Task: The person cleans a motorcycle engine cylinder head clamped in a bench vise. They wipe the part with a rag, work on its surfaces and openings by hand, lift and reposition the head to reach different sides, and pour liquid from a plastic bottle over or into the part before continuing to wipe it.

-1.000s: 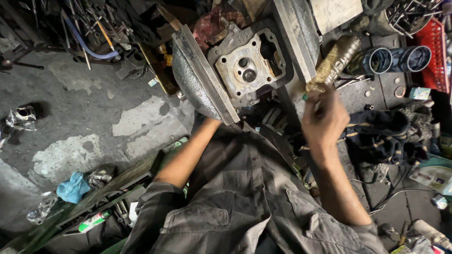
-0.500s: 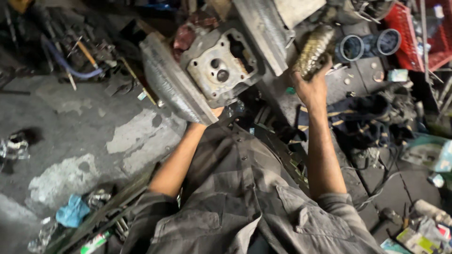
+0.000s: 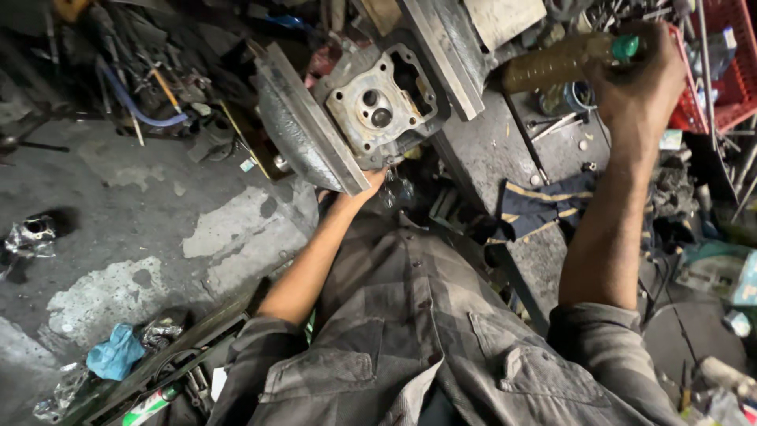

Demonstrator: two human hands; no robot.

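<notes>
A grey metal engine cylinder head [image 3: 377, 106] rests between two thick steel bars [image 3: 303, 130], its ported face up. My left hand [image 3: 359, 193] reaches under its near edge and touches it; the fingers are mostly hidden beneath the metal. My right hand [image 3: 643, 83] is stretched out to the far right and closed around the green-capped end of a grimy plastic bottle [image 3: 556, 63] of brownish liquid, held lying on its side above the bench.
A red plastic crate [image 3: 729, 75] stands at the far right. A dark cloth with tan stripes [image 3: 540, 209] lies on the oily bench. Tools and a blue hose [image 3: 138, 106] clutter the back left. A blue rag [image 3: 114, 353] and crumpled foil lie on the stained concrete floor.
My right hand has swung the bottle from upright near the cylinder head out to the right and tipped it sideways. My left hand stays under the cylinder head.
</notes>
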